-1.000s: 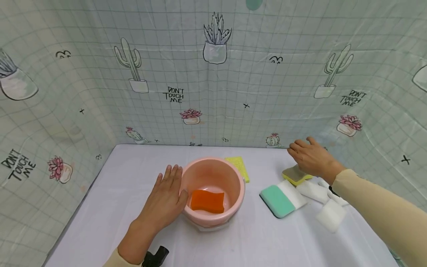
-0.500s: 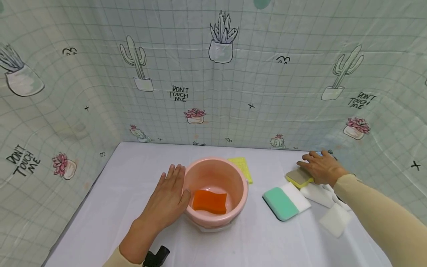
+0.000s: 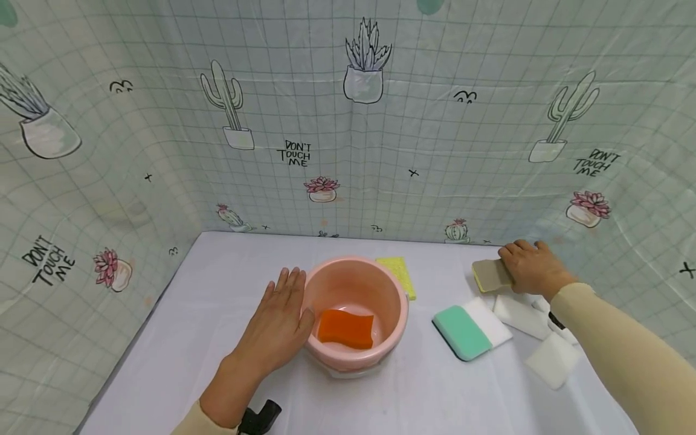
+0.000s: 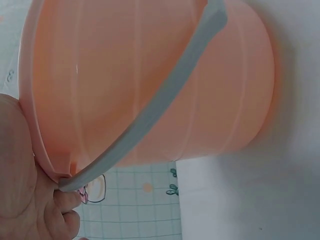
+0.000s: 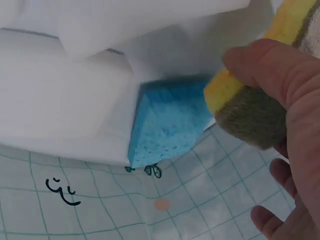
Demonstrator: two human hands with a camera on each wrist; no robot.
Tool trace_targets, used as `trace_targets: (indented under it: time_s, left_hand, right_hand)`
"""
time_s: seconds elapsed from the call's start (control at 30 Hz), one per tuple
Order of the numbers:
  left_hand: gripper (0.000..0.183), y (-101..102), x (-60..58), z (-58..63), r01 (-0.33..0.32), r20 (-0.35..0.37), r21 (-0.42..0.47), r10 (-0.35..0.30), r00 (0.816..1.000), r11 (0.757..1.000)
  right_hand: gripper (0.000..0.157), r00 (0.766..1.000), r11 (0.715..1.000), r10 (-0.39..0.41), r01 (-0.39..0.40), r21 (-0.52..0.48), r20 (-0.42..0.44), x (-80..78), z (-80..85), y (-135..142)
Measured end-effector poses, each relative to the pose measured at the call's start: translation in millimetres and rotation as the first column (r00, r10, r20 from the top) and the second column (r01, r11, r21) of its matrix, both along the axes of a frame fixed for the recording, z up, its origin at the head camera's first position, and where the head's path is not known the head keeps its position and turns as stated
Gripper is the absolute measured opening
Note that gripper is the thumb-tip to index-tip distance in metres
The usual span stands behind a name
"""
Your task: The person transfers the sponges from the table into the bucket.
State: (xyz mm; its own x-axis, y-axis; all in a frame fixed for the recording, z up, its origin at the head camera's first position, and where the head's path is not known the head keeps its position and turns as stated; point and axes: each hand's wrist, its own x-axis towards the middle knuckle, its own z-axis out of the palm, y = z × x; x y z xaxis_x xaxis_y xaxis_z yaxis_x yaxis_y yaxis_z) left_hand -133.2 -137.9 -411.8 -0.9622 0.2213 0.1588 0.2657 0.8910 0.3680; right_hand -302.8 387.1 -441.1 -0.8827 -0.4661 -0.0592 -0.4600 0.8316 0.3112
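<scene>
A pink bucket (image 3: 356,360) stands on the table with an orange sponge (image 3: 345,329) inside. My left hand (image 3: 283,320) rests against the bucket's left rim, fingers straight. The left wrist view shows the fingers at the rim, beside the end of the grey handle (image 4: 150,117). At the table's back right, my right hand (image 3: 533,269) pinches a yellow scrub sponge (image 3: 492,275) with a grey-brown scouring side. In the right wrist view the thumb presses on its yellow edge. A blue sponge (image 5: 172,122) lies just beyond it there, hidden in the head view.
A yellow sponge cloth (image 3: 397,275) lies behind the bucket. Right of the bucket lies a green and white sponge (image 3: 464,332). Several white sponges (image 3: 553,360) are scattered near the right forearm. A printed curtain (image 3: 380,133) rises along the table's back edge.
My right hand has come down onto the yellow scrub sponge and now pinches it, tilting it up and slightly off its earlier place. The left hand stays on the bucket rim.
</scene>
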Motion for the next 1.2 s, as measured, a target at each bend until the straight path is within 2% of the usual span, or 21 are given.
trace_targets:
  time_s: [0.17,0.4,0.77,1.03,1.2]
  left_hand:
    - [0.067,2,1.2,-0.8,-0.012,0.001,0.005,0.012,1.000,1.000]
    - [0.066,3,2.0,-2.2,-0.021,0.001,-0.001,0.021,1.000,1.000]
    - [0.066,6,4.4,1.2,-0.042,-0.002,-0.030,0.042,0.999,0.999]
    - [0.066,6,4.0,5.5,-0.044,0.006,-0.063,0.045,0.999,0.997]
    - [0.067,-2,0.3,10.8,-0.012,0.002,-0.093,0.012,1.000,0.996]
  right_hand:
    - [0.063,0.988,0.998,-0.005,-0.005,-0.067,-0.153,7.2,0.1,-4]
    - [0.068,0.934,0.987,0.053,-0.104,-0.125,-0.354,13.5,-7.6,-24]
    - [0.071,0.892,0.975,0.126,-0.192,-0.111,-0.434,17.6,2.0,-58]
    - [0.073,0.862,0.963,0.163,-0.246,-0.113,-0.480,24.2,21.3,-87]
    - [0.077,0.796,0.926,0.208,-0.348,-0.147,-0.569,33.3,40.9,-118]
